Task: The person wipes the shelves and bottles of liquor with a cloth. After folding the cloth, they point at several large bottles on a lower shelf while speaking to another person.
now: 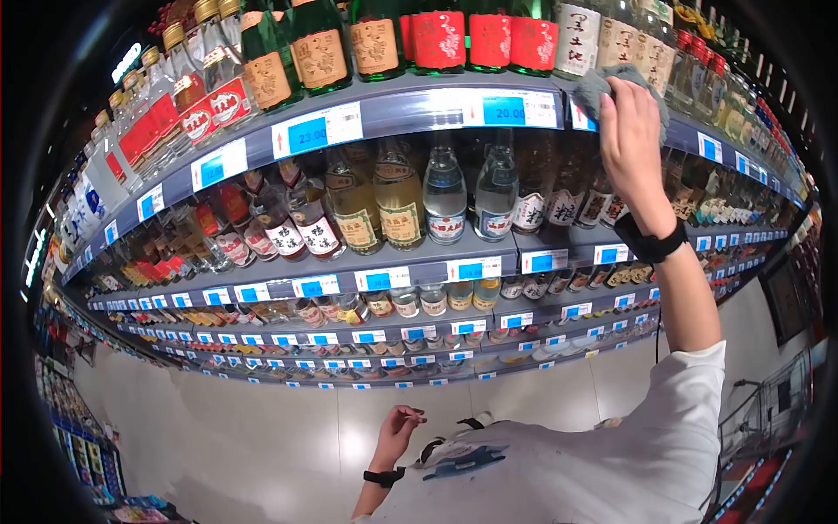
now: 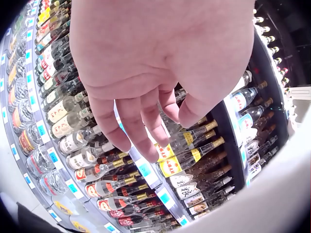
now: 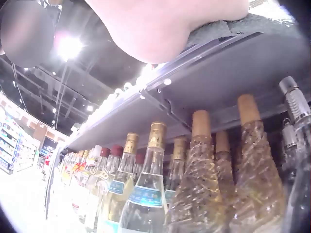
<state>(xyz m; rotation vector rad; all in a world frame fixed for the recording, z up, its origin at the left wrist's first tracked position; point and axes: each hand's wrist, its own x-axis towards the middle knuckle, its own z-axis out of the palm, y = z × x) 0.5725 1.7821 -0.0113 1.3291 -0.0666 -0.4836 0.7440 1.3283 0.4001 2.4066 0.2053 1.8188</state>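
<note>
My right hand (image 1: 630, 144) holds a grey cloth (image 1: 656, 98) against the front edge of the top shelf, over part of a price tag. In the right wrist view, the cloth (image 3: 226, 30) shows beside the hand (image 3: 155, 29) at the shelf edge; the fingertips are hidden there. Low in front of the body hangs my left hand (image 1: 400, 432), away from the shelves, its fingers loosely bent. The left wrist view shows that hand (image 2: 160, 63) with nothing in its fingers.
Glass bottles (image 1: 441, 39) line the top shelf close to the cloth. More bottles (image 1: 445, 196) stand on the shelf below, above several lower tiers. Blue price tags run along the shelf edges (image 1: 410, 118). A cart (image 1: 768, 402) is at the right, on the tiled floor (image 1: 288, 428).
</note>
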